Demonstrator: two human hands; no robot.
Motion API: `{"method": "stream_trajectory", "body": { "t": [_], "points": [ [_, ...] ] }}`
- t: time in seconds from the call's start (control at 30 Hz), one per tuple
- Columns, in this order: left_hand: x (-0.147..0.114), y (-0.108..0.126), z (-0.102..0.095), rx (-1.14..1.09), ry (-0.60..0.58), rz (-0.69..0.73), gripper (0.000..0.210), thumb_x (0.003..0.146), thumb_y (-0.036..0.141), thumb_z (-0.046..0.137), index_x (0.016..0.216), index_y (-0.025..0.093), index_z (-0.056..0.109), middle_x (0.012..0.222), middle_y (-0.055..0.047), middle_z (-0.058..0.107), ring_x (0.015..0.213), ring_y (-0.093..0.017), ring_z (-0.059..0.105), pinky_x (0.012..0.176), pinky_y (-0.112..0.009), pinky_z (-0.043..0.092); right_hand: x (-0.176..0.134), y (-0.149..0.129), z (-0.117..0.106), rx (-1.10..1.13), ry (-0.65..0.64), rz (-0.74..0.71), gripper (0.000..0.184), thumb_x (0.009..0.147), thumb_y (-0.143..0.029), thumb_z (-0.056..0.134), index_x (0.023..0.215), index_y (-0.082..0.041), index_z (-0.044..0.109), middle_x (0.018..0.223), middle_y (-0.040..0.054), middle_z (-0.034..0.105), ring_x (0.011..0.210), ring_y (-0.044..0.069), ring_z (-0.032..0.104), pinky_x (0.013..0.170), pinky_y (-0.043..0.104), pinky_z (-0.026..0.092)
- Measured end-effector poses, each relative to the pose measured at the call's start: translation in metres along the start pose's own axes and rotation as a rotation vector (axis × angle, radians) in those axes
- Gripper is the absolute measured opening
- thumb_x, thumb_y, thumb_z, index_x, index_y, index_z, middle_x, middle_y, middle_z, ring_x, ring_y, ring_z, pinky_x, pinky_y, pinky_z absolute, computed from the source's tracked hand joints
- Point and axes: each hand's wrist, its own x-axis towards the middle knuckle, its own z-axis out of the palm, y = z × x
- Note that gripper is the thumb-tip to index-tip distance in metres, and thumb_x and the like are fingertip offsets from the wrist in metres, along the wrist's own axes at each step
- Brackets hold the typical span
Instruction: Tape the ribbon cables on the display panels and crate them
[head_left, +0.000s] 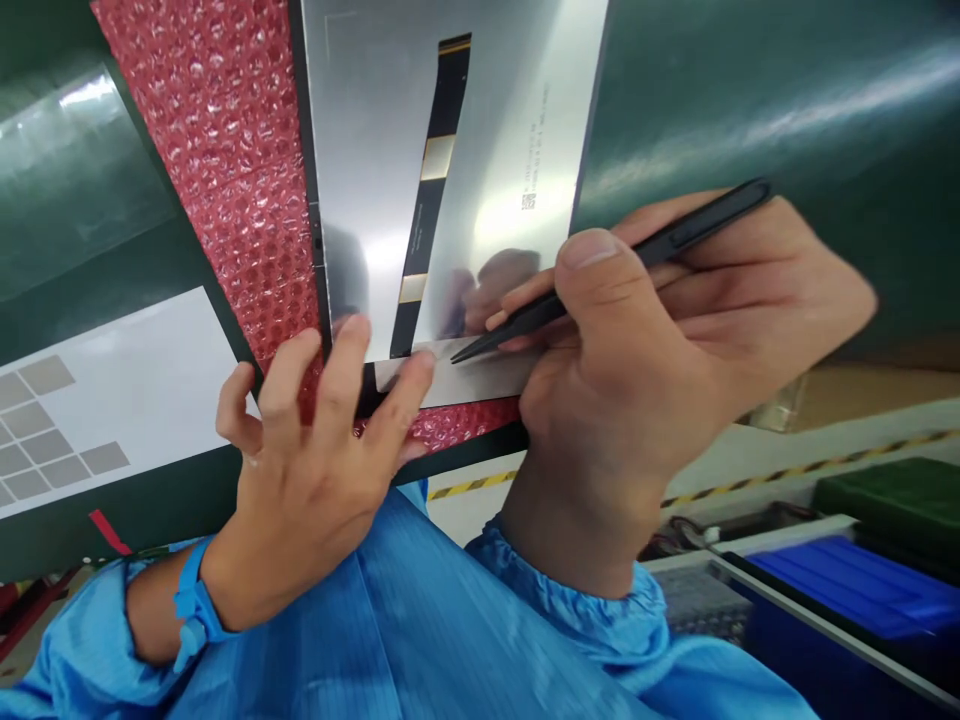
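A silver display panel [510, 130] lies back side up on red bubble wrap [232, 160], with a black and gold flex cable [435, 190] running down its middle. My left hand [315, 470] rests fingers spread on the panel's near edge, its fingertips pressing beside the cable's lower end. My right hand [660, 360] grips black tweezers [600, 275], whose tips touch the panel's bottom strip right next to my left fingertip. A blue wrist strap sits on my left wrist.
The green work mat [787, 110] covers the table. A white sheet with several grey squares [82, 410] lies to the left. Beyond the table edge at lower right are a blue tray [862, 590] and a floor with yellow-black tape.
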Motion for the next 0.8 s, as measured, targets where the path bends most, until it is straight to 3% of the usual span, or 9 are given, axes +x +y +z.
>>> {"method": "stream_trajectory", "body": {
  "t": [0.17,0.37,0.43,0.53,0.63,0.7,0.8],
  "points": [
    [-0.002,0.001,-0.002,0.058,-0.060,0.003,0.053,0.104,0.053,0.067,0.153,0.034,0.058,0.164,-0.010,0.052,0.146,-0.036,0.046,0.127,-0.062,0.016,0.001,0.005,-0.002,0.016,0.041,0.009,0.015,0.086,-0.013,0.069,0.078,-0.024,0.063,0.059,-0.0085,0.068,0.048,0.017,0.068,0.039,0.028,0.055],
    [-0.012,0.002,-0.020,0.134,-0.174,-0.141,0.051,0.105,0.041,0.064,0.155,0.035,0.055,0.168,-0.020,0.044,0.150,-0.047,0.042,0.115,-0.076,0.024,0.002,0.007,-0.005,0.055,0.010,0.022,0.019,0.092,-0.019,0.075,0.079,-0.022,0.061,0.060,-0.0058,0.066,0.051,0.018,0.071,0.040,0.026,0.055],
    [-0.012,0.002,-0.025,0.148,-0.168,-0.148,0.044,0.106,0.038,0.061,0.150,0.032,0.061,0.164,-0.021,0.048,0.149,-0.048,0.045,0.114,-0.077,0.025,0.002,0.007,-0.006,0.096,0.013,0.044,0.020,0.092,-0.019,0.076,0.080,-0.023,0.060,0.060,-0.0061,0.066,0.050,0.017,0.070,0.042,0.027,0.056],
    [-0.005,-0.003,-0.030,0.043,-0.090,-0.179,0.038,0.109,0.039,0.053,0.140,0.021,0.065,0.155,-0.022,0.058,0.142,-0.041,0.055,0.116,-0.064,0.040,0.002,0.008,-0.006,0.160,0.035,0.078,0.020,0.090,-0.019,0.076,0.080,-0.023,0.060,0.061,-0.0052,0.066,0.051,0.016,0.069,0.043,0.024,0.056],
    [0.014,-0.010,-0.032,-0.109,-0.031,-0.305,0.052,0.111,0.042,0.046,0.153,0.011,0.050,0.145,-0.022,0.064,0.130,-0.034,0.063,0.109,-0.050,0.053,0.003,0.014,-0.007,0.170,0.031,0.111,0.021,0.092,-0.024,0.078,0.083,-0.022,0.059,0.064,-0.0046,0.066,0.052,0.014,0.069,0.044,0.021,0.055],
    [0.030,-0.011,-0.034,-0.165,-0.069,-0.402,0.057,0.111,0.040,0.045,0.158,0.007,0.041,0.135,-0.021,0.068,0.122,-0.035,0.066,0.104,-0.050,0.055,0.004,0.018,-0.007,0.178,0.017,0.123,0.024,0.092,-0.030,0.080,0.085,-0.022,0.058,0.065,-0.0046,0.067,0.053,0.014,0.070,0.044,0.021,0.056],
    [0.053,-0.011,-0.038,-0.220,-0.169,-0.521,0.043,0.111,0.035,0.046,0.143,0.007,0.051,0.117,-0.018,0.073,0.108,-0.035,0.070,0.095,-0.048,0.057,0.005,0.025,-0.008,0.224,0.006,0.125,0.027,0.090,-0.034,0.082,0.085,-0.023,0.057,0.064,-0.0047,0.067,0.053,0.016,0.071,0.043,0.021,0.056]
  ]
}}
